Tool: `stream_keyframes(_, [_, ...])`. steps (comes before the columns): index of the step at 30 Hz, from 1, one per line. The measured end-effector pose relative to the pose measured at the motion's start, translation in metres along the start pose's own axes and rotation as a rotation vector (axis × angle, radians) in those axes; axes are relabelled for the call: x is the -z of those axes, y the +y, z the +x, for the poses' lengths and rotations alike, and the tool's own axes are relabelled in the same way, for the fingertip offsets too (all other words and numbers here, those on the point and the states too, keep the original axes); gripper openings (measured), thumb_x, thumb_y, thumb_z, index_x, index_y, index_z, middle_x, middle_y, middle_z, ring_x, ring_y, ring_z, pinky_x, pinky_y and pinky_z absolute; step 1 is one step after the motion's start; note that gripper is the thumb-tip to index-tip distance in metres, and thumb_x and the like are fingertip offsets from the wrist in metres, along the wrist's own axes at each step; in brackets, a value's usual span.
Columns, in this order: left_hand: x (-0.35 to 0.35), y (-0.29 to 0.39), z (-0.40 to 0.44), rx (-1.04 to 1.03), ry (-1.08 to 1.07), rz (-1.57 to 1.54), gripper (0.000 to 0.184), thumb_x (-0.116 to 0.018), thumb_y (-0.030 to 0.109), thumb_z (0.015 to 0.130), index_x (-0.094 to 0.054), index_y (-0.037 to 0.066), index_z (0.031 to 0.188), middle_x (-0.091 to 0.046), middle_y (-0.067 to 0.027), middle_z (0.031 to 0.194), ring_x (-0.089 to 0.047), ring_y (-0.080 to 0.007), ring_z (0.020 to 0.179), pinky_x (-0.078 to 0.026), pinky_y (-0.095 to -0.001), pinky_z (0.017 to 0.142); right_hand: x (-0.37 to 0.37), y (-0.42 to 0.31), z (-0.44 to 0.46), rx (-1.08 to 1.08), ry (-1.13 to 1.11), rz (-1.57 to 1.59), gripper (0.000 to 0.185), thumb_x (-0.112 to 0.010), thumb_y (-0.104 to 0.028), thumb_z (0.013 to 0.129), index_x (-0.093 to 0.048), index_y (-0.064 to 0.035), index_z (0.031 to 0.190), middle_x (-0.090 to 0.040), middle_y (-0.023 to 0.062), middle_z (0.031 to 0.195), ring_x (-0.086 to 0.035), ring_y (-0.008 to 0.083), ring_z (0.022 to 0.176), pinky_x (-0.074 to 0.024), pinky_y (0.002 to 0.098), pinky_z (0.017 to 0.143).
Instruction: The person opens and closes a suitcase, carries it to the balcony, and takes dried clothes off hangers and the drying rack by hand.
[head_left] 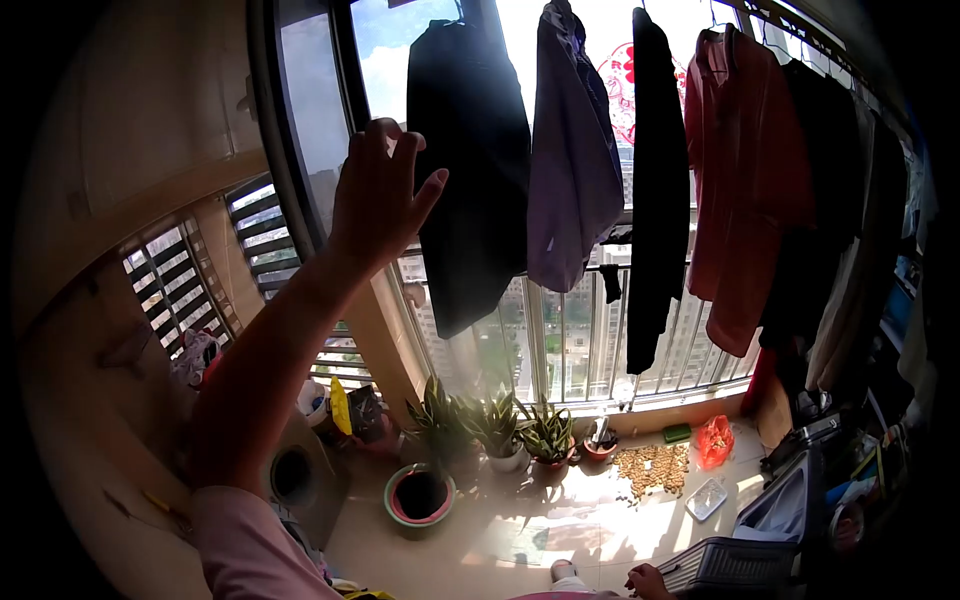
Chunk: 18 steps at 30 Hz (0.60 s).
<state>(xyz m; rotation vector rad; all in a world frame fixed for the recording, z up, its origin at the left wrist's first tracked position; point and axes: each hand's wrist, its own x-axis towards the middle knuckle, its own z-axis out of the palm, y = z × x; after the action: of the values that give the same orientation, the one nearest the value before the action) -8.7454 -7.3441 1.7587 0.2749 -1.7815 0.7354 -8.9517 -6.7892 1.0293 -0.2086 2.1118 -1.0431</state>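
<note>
At the lower edge, the right hand (pixel 648 582) is seen partly curled near a grey ridged container (pixel 735 565); whether anything is gripped cannot be told. The left hand (pixel 390 195) is raised, half open, thumb apart, with nothing seen held. Beyond it, a dark garment (pixel 465 190) is hung before the window (pixel 385 60); it is judged light, soft and limp, best grasped at its top edge.
</note>
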Motion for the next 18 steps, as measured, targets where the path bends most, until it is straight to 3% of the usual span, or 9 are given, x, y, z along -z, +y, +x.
stream_keyframes(2, [-0.034,-0.012,0.055,-0.026,0.195,0.107,0.048,-0.065,0.041,0.094,-0.051,0.006,0.123,-0.047,-0.0199,0.122,-0.053,-0.0315,0.109,-0.052,-0.0416,0.087,0.003,-0.041,-0.056,0.05,-0.02,0.164,0.034,-0.065,-0.029,0.091,-0.065,0.0029,0.104,-0.07,0.0153,0.093,-0.066,0.0229,0.087,-0.0513,0.0363,0.073])
stream_keyframes(3, [-0.046,-0.017,0.081,-0.001,0.233,0.167,0.047,-0.066,0.039,0.094,-0.051,0.006,0.124,-0.05,-0.0195,0.121,-0.055,-0.0309,0.106,-0.053,-0.0394,0.085,0.002,-0.051,-0.052,0.082,-0.081,0.138,0.043,-0.065,-0.033,0.089,-0.066,0.0037,0.113,-0.072,0.0166,0.102,-0.068,0.0216,0.09,-0.0541,0.0352,0.076])
stream_keyframes(5, [-0.079,-0.036,0.125,-0.006,0.29,0.33,0.046,-0.067,0.033,0.095,-0.052,0.004,0.127,-0.057,-0.0183,0.116,-0.061,-0.0287,0.1,-0.056,-0.0385,0.082,0.001,-0.091,-0.06,0.16,-0.061,0.029,0.039,-0.061,-0.028,0.092,-0.064,0.0052,0.112,-0.071,0.0163,0.096,-0.067,0.0194,0.083,-0.0544,0.0339,0.072])
stream_keyframes(6, [-0.092,-0.045,0.142,0.043,0.231,0.376,0.048,-0.065,0.037,0.095,-0.056,0.0,0.123,-0.061,-0.0196,0.116,-0.064,-0.0315,0.106,-0.059,-0.0391,0.083,0.002,-0.088,-0.045,0.156,-0.074,0.062,0.039,-0.061,-0.028,0.092,-0.064,0.0051,0.112,-0.071,0.0162,0.096,-0.067,0.0195,0.083,-0.0545,0.0339,0.072])
stream_keyframes(10, [-0.13,-0.03,0.178,0.503,-0.167,0.231,0.058,-0.057,0.052,0.097,-0.054,0.001,0.125,-0.07,-0.0195,0.106,-0.072,-0.0329,0.094,-0.06,-0.0402,0.081,0.016,-0.091,0.018,0.205,-0.079,0.164,0.037,-0.06,-0.027,0.092,-0.064,0.0049,0.111,-0.071,0.0155,0.095,-0.067,0.0197,0.082,-0.0545,0.0337,0.072])
stream_keyframes(11, [-0.145,-0.033,0.177,0.444,-0.103,0.299,0.05,-0.057,0.049,0.098,-0.061,0.002,0.116,-0.073,-0.0176,0.097,-0.073,-0.0325,0.087,-0.06,-0.0411,0.078,0.022,-0.093,0.037,0.23,-0.073,0.186,0.037,-0.06,-0.027,0.093,-0.064,0.0048,0.111,-0.071,0.0153,0.094,-0.067,0.0198,0.082,-0.0545,0.0337,0.072])
stream_keyframes(13, [-0.154,-0.017,0.193,0.408,-0.23,0.304,0.04,-0.055,0.042,0.101,-0.067,0.003,0.101,-0.073,-0.0168,0.091,-0.073,-0.0325,0.088,-0.06,-0.042,0.074,0.033,-0.098,0.076,0.289,-0.064,0.236,0.036,-0.06,-0.026,0.093,-0.064,0.0047,0.111,-0.071,0.015,0.094,-0.067,0.0199,0.081,-0.0545,0.0336,0.072])
stream_keyframes(14, [-0.17,-0.041,0.179,0.305,-0.022,0.382,0.036,-0.054,0.035,0.102,-0.069,0.004,0.089,-0.073,-0.0164,0.087,-0.073,-0.0327,0.084,-0.059,-0.0415,0.071,0.038,-0.098,0.096,0.325,-0.06,0.264,0.036,-0.059,-0.026,0.093,-0.064,0.0047,0.111,-0.071,0.0148,0.093,-0.067,0.0199,0.081,-0.0545,0.0336,0.072])
stream_keyframes(18, [-0.166,-0.047,0.179,0.275,0.07,0.45,0.034,-0.053,0.032,0.103,-0.067,0.004,0.09,-0.073,-0.0166,0.083,-0.073,-0.0322,0.08,-0.059,-0.0409,0.07,0.068,-0.126,0.129,0.459,0.001,0.198,0.03,-0.057,-0.023,0.096,-0.065,0.0031,0.108,-0.069,0.0117,0.088,-0.066,0.0197,0.077,-0.0539,0.033,0.071])
